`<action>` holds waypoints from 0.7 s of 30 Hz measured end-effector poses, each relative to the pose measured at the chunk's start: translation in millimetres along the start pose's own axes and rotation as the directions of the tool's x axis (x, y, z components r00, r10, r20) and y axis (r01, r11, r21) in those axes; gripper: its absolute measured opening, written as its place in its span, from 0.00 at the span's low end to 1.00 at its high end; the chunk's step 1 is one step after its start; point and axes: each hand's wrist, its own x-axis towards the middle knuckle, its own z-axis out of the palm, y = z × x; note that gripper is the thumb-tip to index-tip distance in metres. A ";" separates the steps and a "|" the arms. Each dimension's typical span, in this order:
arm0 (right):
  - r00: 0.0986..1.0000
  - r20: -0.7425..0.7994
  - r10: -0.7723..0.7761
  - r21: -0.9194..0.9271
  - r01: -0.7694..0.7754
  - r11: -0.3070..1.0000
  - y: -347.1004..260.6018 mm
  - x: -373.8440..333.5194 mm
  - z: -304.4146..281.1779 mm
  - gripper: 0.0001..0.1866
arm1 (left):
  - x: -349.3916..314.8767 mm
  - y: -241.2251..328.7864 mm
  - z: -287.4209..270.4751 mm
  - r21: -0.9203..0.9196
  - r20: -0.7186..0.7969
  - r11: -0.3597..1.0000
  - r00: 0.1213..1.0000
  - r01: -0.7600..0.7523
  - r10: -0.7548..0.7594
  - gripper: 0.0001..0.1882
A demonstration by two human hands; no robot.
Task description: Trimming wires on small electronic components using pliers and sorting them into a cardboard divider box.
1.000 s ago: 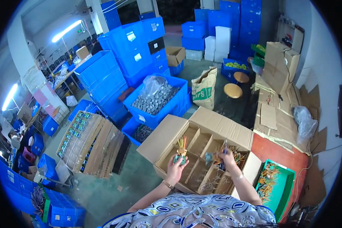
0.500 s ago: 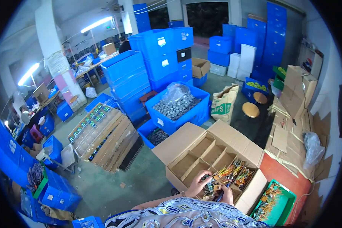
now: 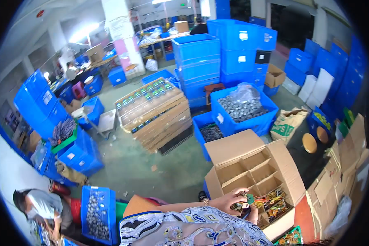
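A cardboard box (image 3: 238, 146) with inner dividers stands open in front of me. Small circuit boards with coloured wires (image 3: 276, 203) fill its near right part. Over the near side of the box, my left hand (image 3: 233, 201) is closed on a small green wired circuit board (image 3: 249, 198), its fingers bent round it. My right hand (image 3: 253, 214) is close beside it, almost touching, with fingers curled. A pale square piece and something dark show between the two hands; what the right one grips is partly hidden.
At the lower right is a green tray (image 3: 297, 234) of wired parts. Beyond the box stand a blue bin (image 3: 250, 125) of grey parts and a paper sack (image 3: 289, 125). Stacked cartons (image 3: 164, 131) stand left of it. A person (image 3: 45, 211) works at lower left beside a blue crate (image 3: 86, 205).
My view has swung left, so the box and bins sit farther right and a person at lower left has come in. Both hands stay at the box, now closer together.
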 end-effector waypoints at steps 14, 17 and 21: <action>0.985 0.162 0.061 0.139 -0.084 0.987 -30.3 -38.2 51.1 0.26 | -23.9 -51.1 -15.1 -0.996 -0.052 -0.006 0.658 -0.086 -0.752 0.13; 0.933 0.312 0.179 0.104 -0.220 0.970 -33.9 -76.0 39.5 0.32 | -18.9 -30.2 -40.8 -0.974 -0.131 -0.067 0.783 -0.214 -0.608 0.12; 0.900 0.411 0.148 -0.191 -0.074 0.979 -46.2 -81.2 9.3 0.33 | 8.1 -9.2 -59.0 -0.974 -0.110 -0.084 0.758 -0.212 -0.644 0.16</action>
